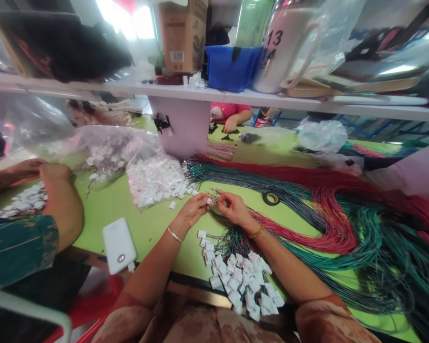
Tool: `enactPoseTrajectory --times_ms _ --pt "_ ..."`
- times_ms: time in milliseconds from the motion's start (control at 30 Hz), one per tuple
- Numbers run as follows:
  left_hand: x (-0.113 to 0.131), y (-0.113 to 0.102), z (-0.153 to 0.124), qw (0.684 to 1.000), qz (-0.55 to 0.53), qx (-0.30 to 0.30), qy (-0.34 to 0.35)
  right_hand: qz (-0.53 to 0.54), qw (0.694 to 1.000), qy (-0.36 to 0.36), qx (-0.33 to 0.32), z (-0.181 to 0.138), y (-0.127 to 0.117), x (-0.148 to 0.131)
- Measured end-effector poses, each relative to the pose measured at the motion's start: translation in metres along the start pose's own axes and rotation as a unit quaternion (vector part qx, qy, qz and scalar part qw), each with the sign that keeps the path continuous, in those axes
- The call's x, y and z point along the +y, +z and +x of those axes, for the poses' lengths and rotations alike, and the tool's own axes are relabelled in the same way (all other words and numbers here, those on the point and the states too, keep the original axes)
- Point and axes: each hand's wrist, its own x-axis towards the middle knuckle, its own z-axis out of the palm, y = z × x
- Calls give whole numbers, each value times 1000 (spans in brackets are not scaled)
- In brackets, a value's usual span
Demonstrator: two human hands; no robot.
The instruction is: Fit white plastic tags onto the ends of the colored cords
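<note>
my left hand [194, 208] pinches a small white plastic connector [209, 200]; right hand [233, 208] — just beside it — grips thin dark wires [224, 237]. they trail toward me.

Marked in black on the pale jug [289, 52] up on the shelf [343, 102]: "13", with "14" just beneath. On the cardboard box [182, 35], a barcode label [177, 56], too blurred to read.
</note>
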Motion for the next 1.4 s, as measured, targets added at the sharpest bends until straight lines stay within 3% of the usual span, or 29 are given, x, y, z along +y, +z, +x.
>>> enactPoseTrajectory --times_ms 200,567,700,800,967,1133,1400 --pt "-11 7 2 998 39 37 22 -14 1000 -12 11 0 5 3" --pt "-18 16 1 991 108 77 28 -52 998 -22 -39 2 -3 17" --pt "-14 16 0 992 102 69 14 -136 989 51 -13 23 -29 32" --pt "-10 15 -2 992 103 68 6 -224 968 103 -54 32 -39 43" --pt "-11 14 -2 992 109 56 2 -259 959 97 -68 28 -39 51" --pt "-14 15 -2 992 112 59 -1 -319 943 93 -26 24 -43 47" --pt "-13 15 -1 995 86 58 -6 -284 951 120 19 31 -49 38"
